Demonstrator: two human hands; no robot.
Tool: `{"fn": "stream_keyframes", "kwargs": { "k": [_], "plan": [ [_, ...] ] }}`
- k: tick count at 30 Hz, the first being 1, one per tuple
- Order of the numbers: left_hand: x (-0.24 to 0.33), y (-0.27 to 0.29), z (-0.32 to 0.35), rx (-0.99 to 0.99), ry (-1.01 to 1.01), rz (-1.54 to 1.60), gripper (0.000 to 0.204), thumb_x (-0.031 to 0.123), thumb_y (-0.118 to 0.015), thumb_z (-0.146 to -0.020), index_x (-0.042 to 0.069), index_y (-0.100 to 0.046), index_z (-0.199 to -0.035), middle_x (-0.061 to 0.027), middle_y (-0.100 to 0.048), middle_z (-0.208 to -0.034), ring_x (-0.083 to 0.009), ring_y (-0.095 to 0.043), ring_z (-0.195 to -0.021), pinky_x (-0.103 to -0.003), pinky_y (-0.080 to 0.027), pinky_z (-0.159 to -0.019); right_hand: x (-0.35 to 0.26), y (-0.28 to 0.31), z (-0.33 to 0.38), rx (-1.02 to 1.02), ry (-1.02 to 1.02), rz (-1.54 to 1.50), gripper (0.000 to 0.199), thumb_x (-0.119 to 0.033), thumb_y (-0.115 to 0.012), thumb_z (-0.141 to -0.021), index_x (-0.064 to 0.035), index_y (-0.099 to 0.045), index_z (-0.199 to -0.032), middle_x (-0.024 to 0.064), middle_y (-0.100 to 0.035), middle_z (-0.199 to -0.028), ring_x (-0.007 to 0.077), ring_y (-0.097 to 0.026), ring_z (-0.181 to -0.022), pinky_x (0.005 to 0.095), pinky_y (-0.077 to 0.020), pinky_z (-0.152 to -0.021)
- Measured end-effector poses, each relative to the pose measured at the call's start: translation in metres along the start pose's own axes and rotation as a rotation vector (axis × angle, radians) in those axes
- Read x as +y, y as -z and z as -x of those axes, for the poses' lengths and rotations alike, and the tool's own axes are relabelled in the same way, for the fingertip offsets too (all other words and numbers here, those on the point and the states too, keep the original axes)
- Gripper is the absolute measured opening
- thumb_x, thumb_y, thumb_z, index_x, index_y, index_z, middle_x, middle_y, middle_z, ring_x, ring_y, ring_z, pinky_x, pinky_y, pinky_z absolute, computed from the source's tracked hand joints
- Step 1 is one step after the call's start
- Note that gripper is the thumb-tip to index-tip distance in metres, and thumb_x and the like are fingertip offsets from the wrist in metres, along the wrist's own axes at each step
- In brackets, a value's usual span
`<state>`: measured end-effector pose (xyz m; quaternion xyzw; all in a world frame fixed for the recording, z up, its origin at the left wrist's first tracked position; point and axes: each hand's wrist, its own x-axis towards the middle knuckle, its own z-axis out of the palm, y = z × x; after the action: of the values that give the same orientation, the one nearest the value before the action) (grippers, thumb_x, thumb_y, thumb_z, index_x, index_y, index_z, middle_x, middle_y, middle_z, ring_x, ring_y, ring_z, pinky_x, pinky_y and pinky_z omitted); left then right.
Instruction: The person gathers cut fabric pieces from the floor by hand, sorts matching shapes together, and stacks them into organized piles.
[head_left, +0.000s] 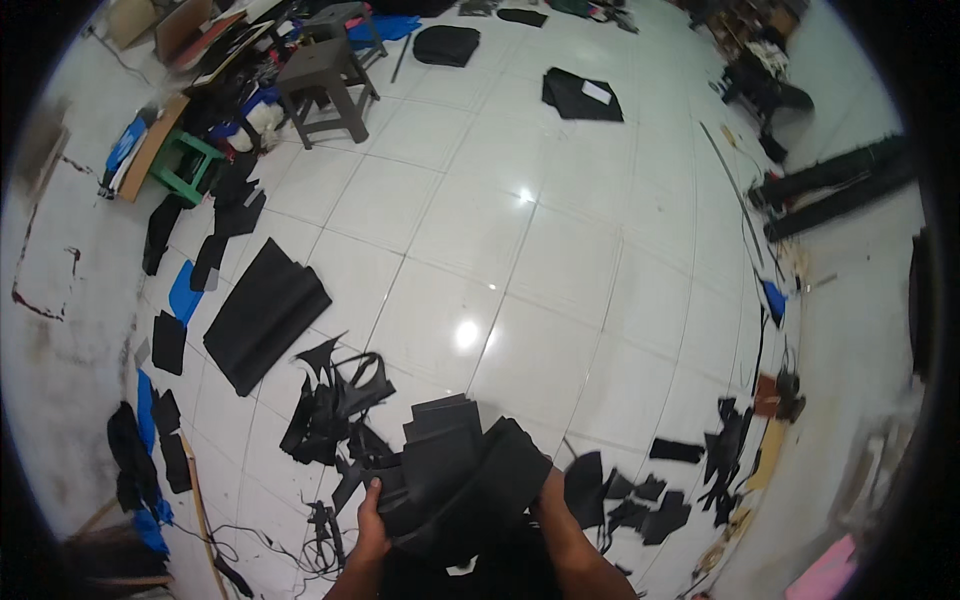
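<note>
A loose stack of black fabric pieces (440, 465) is held low in front of me, its layers fanned out at different angles. My left hand (371, 518) grips the stack's left edge, thumb lying on top. At the opposite side, my right hand (549, 497) holds a wider black piece with a rounded corner; most of its fingers are hidden by the cloth. Just beyond my left hand, a tangle of black fabric scraps (335, 400) lies on the floor. More black offcuts (635, 505) are scattered to the right of my right hand.
A large folded black cloth (265, 315) lies on the white tiled floor (560, 250) at left. A grey stool (325, 85) and green stool (187, 165) stand far left. Another black stack (582, 95) lies ahead. Black rolls (840, 185) jut from the right; cables (290, 550) curl near left.
</note>
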<state>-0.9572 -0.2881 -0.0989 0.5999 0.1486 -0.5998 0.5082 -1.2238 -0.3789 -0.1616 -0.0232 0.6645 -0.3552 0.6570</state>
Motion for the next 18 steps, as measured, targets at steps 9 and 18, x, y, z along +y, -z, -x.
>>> {"fn": "stream_keyframes", "kwargs": {
  "k": [9,18],
  "plan": [
    [0.162,-0.173,-0.098,-0.090,0.062,0.096,0.053,0.049,-0.055,-0.088,0.006,-0.056,-0.120,-0.0141,-0.061,-0.111,-0.0286,-0.061,-0.097,-0.042,-0.049,-0.086,-0.220,-0.186,-0.076,0.000,0.013,0.009,0.020,-0.020,-0.055,-0.091,-0.0029,-0.064,-0.097,0.0060,-0.063,-0.085,0.0166,-0.060,-0.073,0.0316,-0.0472,-0.063],
    [0.338,-0.364,-0.258,-0.203,0.005,0.207,0.052,0.044,-0.050,-0.092,-0.001,-0.055,-0.117,-0.0165,-0.063,-0.108,-0.0273,-0.062,-0.098,-0.040,-0.049,-0.089,-0.400,-0.364,-0.235,-0.148,0.026,-0.130,0.029,-0.024,-0.051,-0.093,0.0012,-0.062,-0.104,0.0096,-0.064,-0.086,0.0183,-0.061,-0.078,0.0336,-0.0503,-0.066]
  ]
}}
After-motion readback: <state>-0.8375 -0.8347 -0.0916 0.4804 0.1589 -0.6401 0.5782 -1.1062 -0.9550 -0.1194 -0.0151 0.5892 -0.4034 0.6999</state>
